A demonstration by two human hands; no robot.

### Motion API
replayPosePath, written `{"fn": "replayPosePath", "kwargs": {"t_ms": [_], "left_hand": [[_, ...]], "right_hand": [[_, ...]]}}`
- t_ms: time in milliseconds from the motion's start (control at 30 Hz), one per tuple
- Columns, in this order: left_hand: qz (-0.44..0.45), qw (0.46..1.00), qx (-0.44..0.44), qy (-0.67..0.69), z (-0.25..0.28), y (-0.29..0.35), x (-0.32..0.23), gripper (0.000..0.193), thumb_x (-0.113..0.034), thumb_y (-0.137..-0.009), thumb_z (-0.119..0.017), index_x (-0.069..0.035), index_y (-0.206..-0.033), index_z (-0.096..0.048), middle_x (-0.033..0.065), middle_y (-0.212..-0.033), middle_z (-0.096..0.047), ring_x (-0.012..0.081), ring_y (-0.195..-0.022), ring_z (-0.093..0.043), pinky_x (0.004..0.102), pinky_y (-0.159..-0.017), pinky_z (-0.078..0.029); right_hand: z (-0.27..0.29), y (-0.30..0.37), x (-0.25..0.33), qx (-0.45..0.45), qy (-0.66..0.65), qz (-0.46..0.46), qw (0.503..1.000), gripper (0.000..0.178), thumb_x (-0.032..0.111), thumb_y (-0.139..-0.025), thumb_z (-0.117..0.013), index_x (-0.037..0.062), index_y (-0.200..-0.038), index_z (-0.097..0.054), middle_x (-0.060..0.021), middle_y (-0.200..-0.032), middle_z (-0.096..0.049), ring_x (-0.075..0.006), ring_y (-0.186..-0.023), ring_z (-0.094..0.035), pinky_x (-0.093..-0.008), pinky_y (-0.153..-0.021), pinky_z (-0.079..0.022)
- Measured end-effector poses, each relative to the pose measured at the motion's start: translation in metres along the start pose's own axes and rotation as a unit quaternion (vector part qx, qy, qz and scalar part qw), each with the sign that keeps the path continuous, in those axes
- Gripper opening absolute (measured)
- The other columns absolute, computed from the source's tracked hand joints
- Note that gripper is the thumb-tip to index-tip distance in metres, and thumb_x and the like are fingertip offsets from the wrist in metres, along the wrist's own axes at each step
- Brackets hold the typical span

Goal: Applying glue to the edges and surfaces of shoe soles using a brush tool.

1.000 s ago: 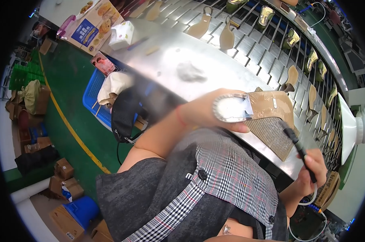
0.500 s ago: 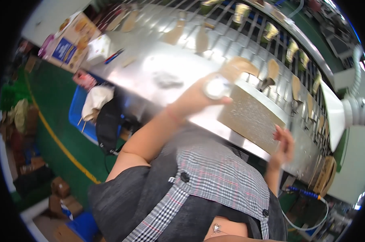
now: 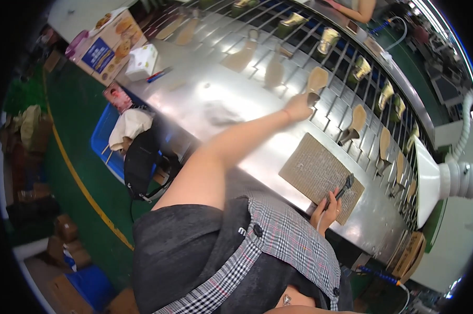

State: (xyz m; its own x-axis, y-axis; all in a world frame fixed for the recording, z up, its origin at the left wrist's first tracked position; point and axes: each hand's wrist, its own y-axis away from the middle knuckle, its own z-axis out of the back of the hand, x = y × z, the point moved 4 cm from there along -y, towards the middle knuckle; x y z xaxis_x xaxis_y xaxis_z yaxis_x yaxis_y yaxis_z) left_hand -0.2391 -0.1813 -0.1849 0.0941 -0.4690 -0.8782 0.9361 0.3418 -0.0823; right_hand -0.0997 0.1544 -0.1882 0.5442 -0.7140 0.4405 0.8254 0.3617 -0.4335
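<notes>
My left hand [image 3: 299, 108] reaches out over the slatted metal conveyor. Its fingers are closed at the dark heel end of a tan shoe sole [image 3: 317, 80], which lies on the slats. Nearer to me, my right hand [image 3: 326, 210] grips a slim dark tool [image 3: 345, 187] with a black, brush-like head; its exact kind is unclear. The tool is over the near right part of a brown textured board [image 3: 320, 175] on the metal table. Another tan sole with a dark heel end [image 3: 357, 119] rests farther right on the conveyor.
More soles and shiny gold-coloured shoe parts [image 3: 328, 41] line the conveyor. A white funnel-shaped hood [image 3: 427, 180] stands at the right. At the left are a cardboard box [image 3: 107, 49], a tissue pack [image 3: 142, 62] and a blue bin [image 3: 101, 136] holding a black bag. Another person's arm [image 3: 358, 9] shows beyond.
My left hand has carried the tan sole from above the board outward onto the conveyor. My right hand, fingers apart before, has moved left and now holds the dark tool.
</notes>
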Motion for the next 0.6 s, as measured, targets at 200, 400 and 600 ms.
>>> {"fn": "replayPosePath", "kwargs": {"t_ms": [200,400,600], "left_hand": [[-0.033,0.935,-0.346,-0.074,0.083,-0.049,0.058,0.03,-0.016,-0.083,-0.067,-0.006,-0.111,-0.063,0.0173,-0.106,-0.06,0.0345,-0.104,-0.057,0.0406,-0.094,-0.045],[0.309,0.908,-0.255,-0.123,0.118,-0.07,0.102,0.049,-0.035,-0.085,-0.07,-0.01,-0.125,-0.057,0.0132,-0.135,-0.045,0.0339,-0.13,-0.039,0.0489,-0.105,-0.036],[0.268,0.915,-0.213,-0.213,0.091,-0.082,0.115,0.054,-0.048,-0.079,-0.074,-0.01,-0.116,-0.065,0.0102,-0.134,-0.045,0.0298,-0.128,-0.036,0.0445,-0.105,-0.032]], "right_hand": [[-0.004,-0.001,0.008,0.01,0.026,0.035,0.999,0.032,-0.003,-0.089,-0.056,-0.0041,-0.122,-0.056,-0.0207,-0.135,-0.057,-0.0388,-0.116,-0.05,-0.0456,-0.105,-0.032],[-0.01,-0.001,0.006,0.0,0.036,0.054,0.998,0.035,-0.004,-0.088,-0.056,-0.004,-0.123,-0.056,-0.0222,-0.135,-0.057,-0.0385,-0.114,-0.051,-0.0445,-0.104,-0.032],[-0.011,-0.003,0.008,-0.01,0.046,0.053,0.998,0.034,-0.005,-0.087,-0.056,-0.0042,-0.121,-0.058,-0.0224,-0.132,-0.059,-0.0387,-0.113,-0.052,-0.0447,-0.104,-0.033]]}}
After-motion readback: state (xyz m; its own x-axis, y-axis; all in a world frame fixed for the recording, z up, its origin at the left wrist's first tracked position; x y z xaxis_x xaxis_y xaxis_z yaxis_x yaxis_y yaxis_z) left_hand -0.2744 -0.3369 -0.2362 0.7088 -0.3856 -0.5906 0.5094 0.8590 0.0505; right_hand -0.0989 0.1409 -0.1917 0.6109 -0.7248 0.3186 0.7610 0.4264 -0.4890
